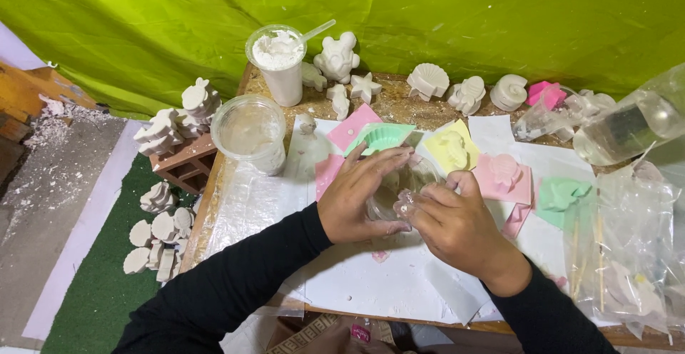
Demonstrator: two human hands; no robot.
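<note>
Left hand (357, 200) and right hand (457, 222): both grasping a clear flexible plastic mould (399, 190) at worktop (371, 282) centre. Step judged: demoulding a cast. Next: gentle, even flexing.

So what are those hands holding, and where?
Both hands, left hand and right hand, grip a clear plastic mould by its sides.

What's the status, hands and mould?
Left hand and right hand both gripping clear mould. Green shell mould just beyond. Nothing in the way.
</note>
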